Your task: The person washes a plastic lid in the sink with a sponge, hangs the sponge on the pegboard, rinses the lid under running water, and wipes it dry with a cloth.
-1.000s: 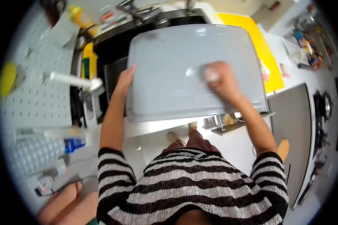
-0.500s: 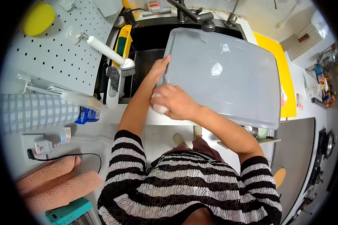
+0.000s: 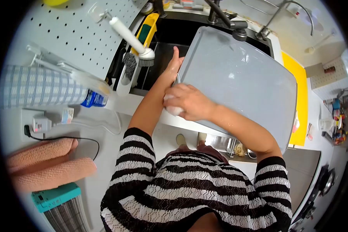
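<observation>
A large grey plastic lid [image 3: 239, 77], wet and shiny in places, lies tilted over the sink and the counter's front edge. At its left edge is my left hand [image 3: 175, 66], thumb raised, the other fingers partly hidden behind the lid as they hold it. My right hand [image 3: 191, 101] is closed around a wadded white cloth [image 3: 174, 110] and presses it at the lid's near-left edge. Much of the cloth is hidden by my fingers. The right forearm crosses over the lid's near side.
Under the lid is a black sink [image 3: 170, 38] with a faucet [image 3: 228, 19] behind. Left of it are a white-handled brush [image 3: 129, 34], a yellow holder [image 3: 152, 25] and a grey scrubber [image 3: 130, 63]. A yellow board [image 3: 301, 96] lies at the right.
The lid has turned clockwise, its near-right corner coming closer to me. My left thumb now stands up from its edge. My right hand stays near the lid's left edge with the cloth. The view has shifted.
</observation>
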{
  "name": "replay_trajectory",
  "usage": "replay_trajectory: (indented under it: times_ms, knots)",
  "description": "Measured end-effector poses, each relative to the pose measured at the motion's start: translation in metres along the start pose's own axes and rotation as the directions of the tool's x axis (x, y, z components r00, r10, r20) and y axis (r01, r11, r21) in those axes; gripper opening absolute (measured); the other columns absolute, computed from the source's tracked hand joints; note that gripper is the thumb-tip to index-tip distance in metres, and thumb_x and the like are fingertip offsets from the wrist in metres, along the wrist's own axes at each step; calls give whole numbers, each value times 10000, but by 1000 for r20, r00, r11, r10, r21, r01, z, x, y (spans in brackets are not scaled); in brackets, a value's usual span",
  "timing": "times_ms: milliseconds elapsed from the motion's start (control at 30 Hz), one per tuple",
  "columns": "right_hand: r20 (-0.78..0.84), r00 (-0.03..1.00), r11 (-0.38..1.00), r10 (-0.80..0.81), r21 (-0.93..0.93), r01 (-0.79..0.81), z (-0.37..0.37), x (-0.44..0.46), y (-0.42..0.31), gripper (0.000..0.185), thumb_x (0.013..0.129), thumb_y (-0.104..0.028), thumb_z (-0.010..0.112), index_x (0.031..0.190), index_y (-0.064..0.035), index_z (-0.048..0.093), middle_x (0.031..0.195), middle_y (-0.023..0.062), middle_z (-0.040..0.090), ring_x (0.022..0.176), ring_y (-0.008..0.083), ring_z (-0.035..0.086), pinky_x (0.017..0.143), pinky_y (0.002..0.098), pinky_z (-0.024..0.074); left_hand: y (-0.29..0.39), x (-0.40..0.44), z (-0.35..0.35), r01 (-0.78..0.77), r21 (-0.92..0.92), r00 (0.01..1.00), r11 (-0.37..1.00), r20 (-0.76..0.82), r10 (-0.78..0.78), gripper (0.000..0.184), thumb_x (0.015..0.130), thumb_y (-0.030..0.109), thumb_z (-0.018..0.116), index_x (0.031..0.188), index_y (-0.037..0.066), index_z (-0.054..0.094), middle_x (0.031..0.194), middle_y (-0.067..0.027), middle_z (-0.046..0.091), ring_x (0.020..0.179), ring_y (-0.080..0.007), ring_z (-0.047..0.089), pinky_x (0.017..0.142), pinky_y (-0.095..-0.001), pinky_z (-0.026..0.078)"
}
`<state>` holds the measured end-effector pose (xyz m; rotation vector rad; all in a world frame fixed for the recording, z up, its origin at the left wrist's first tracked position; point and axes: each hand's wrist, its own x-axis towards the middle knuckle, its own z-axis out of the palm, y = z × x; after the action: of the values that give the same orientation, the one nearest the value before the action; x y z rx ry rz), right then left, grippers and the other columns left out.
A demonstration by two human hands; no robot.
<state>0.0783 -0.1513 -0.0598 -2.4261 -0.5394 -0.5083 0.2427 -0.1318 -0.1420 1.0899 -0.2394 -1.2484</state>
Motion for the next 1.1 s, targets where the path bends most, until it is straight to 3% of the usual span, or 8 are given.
replay_trajectory:
  times_ms: [167, 333, 433, 567, 733, 900, 1033, 1100]
  knots:
    - [124, 985, 982, 120, -163, -99, -8, 17, 10, 335, 539, -53, 593, 864, -120, 546, 943, 55, 495, 931, 253, 452, 740, 363, 385, 5, -9, 0, 71, -88, 997, 994, 25, -69, 594, 817, 514, 339, 1102, 7, 459, 1018, -108, 550, 891, -195, 538, 809, -315, 411]
    - [497, 856, 915, -143, -262, 306, 0, 15, -31, 265, 555, -125, 597, 818, -139, 574, 847, -27, 486, 883, 164, 433, 674, 291, 339, 4, -8, 0, 153, -71, 987, 986, 57, -149, 392, 834, 352, 433, 1018, 15, 514, 925, -84, 574, 782, -171, 558, 705, -307, 453]
    - [623, 781, 968, -43, -166, 186, -16, 10, -33, 210, 589, -123, 578, 798, -115, 596, 808, 2, 510, 891, 171, 435, 688, 325, 361, -2, -9, 0, 94, -2, 994, 996, 60, -94, 346, 836, 300, 451, 1022, 15, 513, 910, -81, 578, 772, -157, 563, 690, -297, 463]
    - [423, 900, 920, -109, -301, 252, 0, 10, -33, 217, 532, -83, 584, 746, -116, 580, 755, -10, 488, 840, 163, 437, 670, 296, 343, 0, -11, 7, -17, 114, 993, 993, 116, 4, 332, 833, 258, 467, 1048, 8, 496, 920, -78, 573, 804, -148, 558, 701, -281, 464]
    - [574, 818, 983, -44, -121, 138, -44, -18, -28, 287, 479, -64, 597, 761, -102, 557, 802, 7, 497, 878, 188, 439, 698, 305, 369, -4, -12, 8, -74, 207, 997, 975, 30, 69, 274, 817, 246, 487, 980, 30, 530, 874, -54, 571, 775, -133, 533, 674, -292, 441]
    - [291, 901, 923, 323, -308, -231, -82, -36, -1, 359, 500, -32, 605, 845, -96, 530, 911, 53, 508, 879, 239, 470, 726, 357, 397, -4, -7, 6, -34, 246, 999, 969, -30, 42, 256, 810, 234, 501, 954, 26, 547, 876, -63, 574, 798, -147, 534, 690, -300, 439]
    - [157, 954, 966, 257, -73, -248, -35, -27, -17, 395, 522, -20, 609, 898, -102, 520, 983, 75, 492, 968, 242, 442, 776, 344, 383, -4, -7, 7, -35, 212, 999, 977, -23, 41, 259, 806, 235, 507, 950, 22, 548, 871, -61, 575, 801, -137, 536, 674, -280, 443]
    - [191, 981, 993, -29, -107, 50, -21, -24, -31, 395, 539, -61, 627, 915, -98, 514, 1039, 104, 466, 996, 245, 430, 788, 351, 377, -1, -13, 12, -53, 199, 998, 979, -15, 57, 261, 804, 229, 510, 947, 13, 545, 868, -69, 576, 796, -140, 539, 672, -280, 444]
